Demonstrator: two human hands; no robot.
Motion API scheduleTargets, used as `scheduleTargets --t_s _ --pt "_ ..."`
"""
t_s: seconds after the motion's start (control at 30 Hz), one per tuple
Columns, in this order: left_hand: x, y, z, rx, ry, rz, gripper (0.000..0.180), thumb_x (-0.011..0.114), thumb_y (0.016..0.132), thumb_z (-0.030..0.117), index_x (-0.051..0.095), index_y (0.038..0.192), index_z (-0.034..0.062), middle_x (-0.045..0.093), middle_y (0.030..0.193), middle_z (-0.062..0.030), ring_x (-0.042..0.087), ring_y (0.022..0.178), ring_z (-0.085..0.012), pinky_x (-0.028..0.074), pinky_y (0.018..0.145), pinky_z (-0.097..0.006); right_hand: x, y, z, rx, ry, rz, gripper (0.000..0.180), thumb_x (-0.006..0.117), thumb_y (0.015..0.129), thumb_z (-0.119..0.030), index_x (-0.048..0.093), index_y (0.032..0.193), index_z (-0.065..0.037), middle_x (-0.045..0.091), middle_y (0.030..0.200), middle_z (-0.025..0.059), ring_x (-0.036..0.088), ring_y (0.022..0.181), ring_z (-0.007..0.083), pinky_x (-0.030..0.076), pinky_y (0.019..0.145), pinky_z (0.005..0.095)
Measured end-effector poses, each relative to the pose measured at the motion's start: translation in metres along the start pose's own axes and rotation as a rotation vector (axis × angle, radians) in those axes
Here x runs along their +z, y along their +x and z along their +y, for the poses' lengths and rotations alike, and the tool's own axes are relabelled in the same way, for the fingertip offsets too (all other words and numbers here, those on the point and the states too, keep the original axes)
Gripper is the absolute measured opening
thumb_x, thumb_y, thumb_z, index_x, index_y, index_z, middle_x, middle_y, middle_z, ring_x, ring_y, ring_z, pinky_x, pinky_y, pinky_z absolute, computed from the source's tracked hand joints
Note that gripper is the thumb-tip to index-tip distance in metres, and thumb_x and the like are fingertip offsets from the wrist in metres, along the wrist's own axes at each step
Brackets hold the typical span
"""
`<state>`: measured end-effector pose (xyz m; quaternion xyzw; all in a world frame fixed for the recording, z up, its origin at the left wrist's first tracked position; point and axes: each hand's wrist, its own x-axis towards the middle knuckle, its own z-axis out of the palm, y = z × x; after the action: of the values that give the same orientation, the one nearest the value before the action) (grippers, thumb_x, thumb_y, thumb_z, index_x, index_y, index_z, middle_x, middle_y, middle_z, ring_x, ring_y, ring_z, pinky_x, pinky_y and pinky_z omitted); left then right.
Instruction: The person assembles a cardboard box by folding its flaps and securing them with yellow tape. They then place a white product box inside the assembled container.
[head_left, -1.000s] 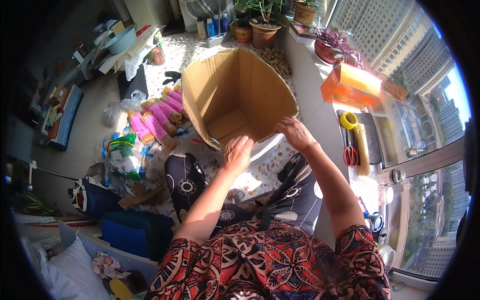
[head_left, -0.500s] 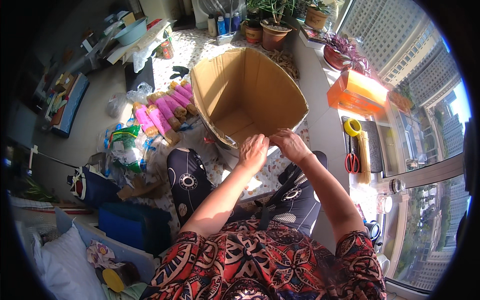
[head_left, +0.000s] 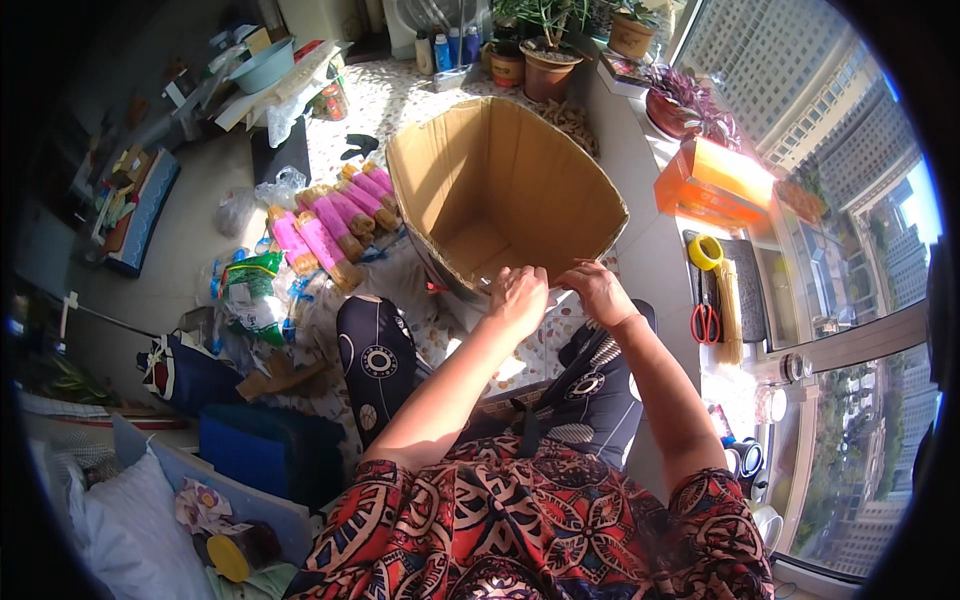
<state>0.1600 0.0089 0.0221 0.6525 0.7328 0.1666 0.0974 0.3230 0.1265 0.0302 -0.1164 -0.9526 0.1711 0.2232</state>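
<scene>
Speckled floor around box, near windows

It appears to be a home, in a sunlit room high up: large windows face tower blocks, potted plants line the far end, and a white pillow lies near the lower left.

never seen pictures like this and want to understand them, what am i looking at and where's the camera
There's no machine: a person is using two bare hands. A wide fisheye camera on the head looks down, so straight edges bend near the rim. The left hand and right hand are at the near edge of an open cardboard box; how firm either grip is, I can't tell. On the floor to the left lie pink bundles. To the right are an orange box and scissors.
</scene>
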Motion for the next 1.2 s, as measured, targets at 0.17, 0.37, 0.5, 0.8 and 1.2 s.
scheduleTargets --t_s 0.17,0.37,0.5,0.8,1.2 --pt "-0.054 -0.013 -0.056 0.076 -0.107 0.068 0.047 0.063 0.097 0.040 0.063 0.121 -0.0001 0.069 0.111 -0.0171 0.063 0.116 -0.0310 0.023 0.122 -0.054 -0.023 -0.007 0.015 0.088 -0.074 -0.187 0.020 0.058 0.085 -0.006 0.072 0.100 -0.006 0.073 0.100 0.0110 0.067 0.107 0.0299 0.040 0.117 0.0443" --pt "-0.067 -0.002 -0.089 0.165 -0.274 -0.257 0.027 0.072 0.091 0.034 0.063 0.087 0.0087 0.069 0.092 -0.0060 0.067 0.097 -0.0262 0.023 0.120 -0.057 -0.023 -0.011 0.004 0.171 -0.197 -0.242 0.034 0.069 0.086 -0.003 0.069 0.120 -0.007 0.069 0.123 0.0128 0.058 0.127 0.0296 0.035 0.120 0.0456" --pt "-0.066 0.000 -0.087 0.166 -0.297 -0.210 0.025 0.074 0.087 0.028 0.060 0.083 0.0084 0.069 0.086 -0.0066 0.066 0.095 -0.0276 0.034 0.112 -0.051 -0.024 -0.014 -0.032 0.169 -0.209 -0.078 0.056 0.073 0.085 -0.009 0.057 0.139 -0.006 0.060 0.140 0.0112 0.047 0.139 0.0288 0.030 0.123 0.0437" --pt "-0.068 0.021 -0.059 -0.174 -0.048 -0.430 0.009 0.072 0.078 0.016 0.069 0.079 0.0077 0.073 0.088 -0.0130 0.068 0.100 -0.0348 0.043 0.097 -0.050 0.016 -0.005 -0.091 0.038 -0.161 0.159 0.035 0.075 0.083 -0.013 0.066 0.116 -0.005 0.069 0.107 0.0088 0.063 0.106 0.0268 0.049 0.096 0.0399" --pt "-0.070 0.025 -0.056 -0.189 0.127 -0.652 0.018 0.067 0.087 0.028 0.069 0.099 0.0151 0.060 0.129 -0.0099 0.047 0.135 -0.0287 0.022 0.112 -0.064 0.048 0.002 -0.081 0.037 -0.183 0.213 0.010 0.064 0.080 -0.008 0.060 0.090 -0.010 0.058 0.084 0.0041 0.057 0.086 0.0242 0.044 0.081 0.0375"
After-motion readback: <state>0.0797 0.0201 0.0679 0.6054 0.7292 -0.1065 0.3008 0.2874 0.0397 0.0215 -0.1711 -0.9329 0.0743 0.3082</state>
